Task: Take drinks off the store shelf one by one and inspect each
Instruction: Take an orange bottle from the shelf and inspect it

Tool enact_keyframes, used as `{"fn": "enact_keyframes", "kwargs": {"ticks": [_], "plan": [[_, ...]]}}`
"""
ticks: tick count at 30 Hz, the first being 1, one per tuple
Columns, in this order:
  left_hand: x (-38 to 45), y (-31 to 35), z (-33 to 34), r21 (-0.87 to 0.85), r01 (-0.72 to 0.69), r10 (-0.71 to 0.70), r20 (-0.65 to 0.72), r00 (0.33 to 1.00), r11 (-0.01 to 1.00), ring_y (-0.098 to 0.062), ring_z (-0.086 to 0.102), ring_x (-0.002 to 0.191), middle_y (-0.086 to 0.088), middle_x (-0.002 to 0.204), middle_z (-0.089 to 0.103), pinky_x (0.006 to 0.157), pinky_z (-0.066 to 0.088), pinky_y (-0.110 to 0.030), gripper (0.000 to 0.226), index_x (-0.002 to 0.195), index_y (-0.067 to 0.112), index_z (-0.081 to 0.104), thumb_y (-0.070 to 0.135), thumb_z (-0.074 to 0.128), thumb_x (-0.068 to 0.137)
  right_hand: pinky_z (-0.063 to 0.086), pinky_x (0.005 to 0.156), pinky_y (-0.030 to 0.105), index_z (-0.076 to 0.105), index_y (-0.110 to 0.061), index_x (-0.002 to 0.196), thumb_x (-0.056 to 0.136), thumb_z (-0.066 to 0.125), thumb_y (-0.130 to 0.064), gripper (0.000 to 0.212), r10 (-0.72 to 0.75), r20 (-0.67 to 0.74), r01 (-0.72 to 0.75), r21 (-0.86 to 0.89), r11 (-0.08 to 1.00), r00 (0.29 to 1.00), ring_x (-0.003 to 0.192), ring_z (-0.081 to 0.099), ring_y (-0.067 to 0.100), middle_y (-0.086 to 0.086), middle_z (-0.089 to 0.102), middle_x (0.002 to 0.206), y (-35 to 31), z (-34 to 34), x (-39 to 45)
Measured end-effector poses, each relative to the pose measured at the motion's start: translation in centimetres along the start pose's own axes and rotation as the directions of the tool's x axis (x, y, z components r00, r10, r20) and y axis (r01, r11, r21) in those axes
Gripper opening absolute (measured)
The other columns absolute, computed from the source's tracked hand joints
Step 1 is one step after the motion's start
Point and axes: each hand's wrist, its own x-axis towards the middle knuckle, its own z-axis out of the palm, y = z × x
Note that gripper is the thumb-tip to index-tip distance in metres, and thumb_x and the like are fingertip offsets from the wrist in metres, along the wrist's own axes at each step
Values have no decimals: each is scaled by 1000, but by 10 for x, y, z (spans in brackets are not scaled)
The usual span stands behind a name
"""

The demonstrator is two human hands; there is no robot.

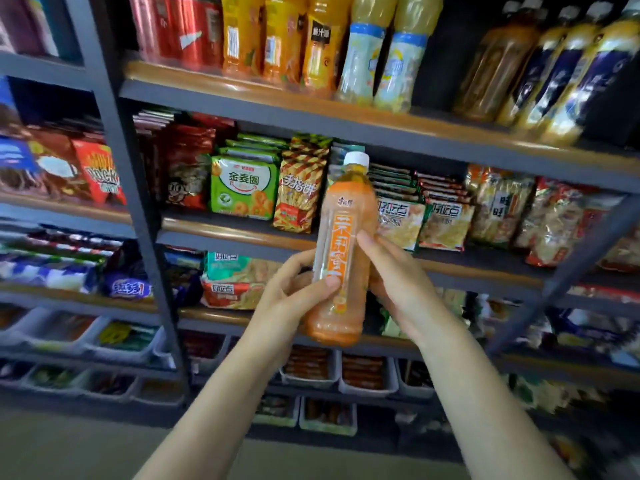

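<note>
Both hands hold one orange drink bottle (346, 251) up in front of the snack shelf (242, 233). The left hand (294, 292) wraps around its lower part with the thumb on the label, and the right hand (398, 282) grips its right side. The bottle stands nearly straight, white cap (356, 158) on top, with more drink bottles (388, 53) on the top shelf (311, 105).

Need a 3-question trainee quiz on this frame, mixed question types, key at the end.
1. True or false: the orange bottle stands on a shelf.
2. Which hand's thumb lies across the bottle's front label? A) left hand B) right hand
3. Fill in: the bottle's cap is ____ in colour.

Key: 1. False, both hands hold it in front of the shelves. 2. A. 3. White.
</note>
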Motion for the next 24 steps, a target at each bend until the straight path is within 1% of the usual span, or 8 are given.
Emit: {"fn": "enact_keyframes", "kwargs": {"ticks": [2,5,10,12,14,18,21,24], "plan": [[-11,-7,-7,-34,47,-47,8,999,998,-22,73,94,-8,106,76,74,57,-29,41,121,17,66,17,69,80,45,110,51,71,-29,118,69,67,-60,58,46,-18,-43,114,993,999,115,68,18,-5,75,118,23,8,-8],[-25,-18,-18,-64,106,-105,16,994,992,-17,72,92,-4,103,76,72,56,-25,40,116,17,69,19,73,76,41,113,55,69,-21,121,71,75,-56,62,125,19,-125,244,962,992,117,67,24,6,74,120,53,19,-18],[-43,-40,-27,-128,252,-234,138,962,959,-20,71,99,-9,115,73,78,57,-27,49,117,24,75,34,78,69,52,100,44,68,-19,120,50,89,-68,88,158,121,-195,416,888,980,113,69,23,10,72,123,86,20,-27],[-47,-47,-25,-119,291,-273,146,951,949,-18,72,94,-7,109,75,75,57,-26,45,112,25,77,37,80,69,54,93,40,74,-21,113,47,90,-70,83,130,118,-170,446,879,984,108,70,22,9,74,117,94,15,-31],[-48,-51,-19,-104,342,-329,122,936,934,-23,71,93,-11,107,75,77,58,-30,34,110,22,78,33,70,79,55,93,43,81,-24,99,45,90,-70,72,126,59,-139,428,893,990,101,72,21,8,75,110,97,11,-35],[-43,-59,2,120,353,-360,41,932,928,-22,72,101,-7,113,75,80,58,-33,47,124,20,65,42,67,82,55,88,45,82,-23,89,60,80,-57,44,163,-125,-119,303,946,979,96,74,24,9,77,103,97,-5,-43],[-40,-69,22,191,346,-339,-68,938,919,-26,72,99,-13,113,71,89,59,-47,49,116,25,63,52,75,77,59,82,41,79,-17,89,67,80,-53,43,137,-216,-113,121,986,967,91,75,23,8,78,96,94,-22,-52],[-35,-80,41,146,352,-338,-115,934,924,-25,71,94,-15,109,72,92,55,-49,51,113,17,65,55,74,80,54,74,32,76,-16,89,74,82,-51,38,105,-226,-98,45,994,968,81,74,14,0,78,86,93,-43,-60]]}}
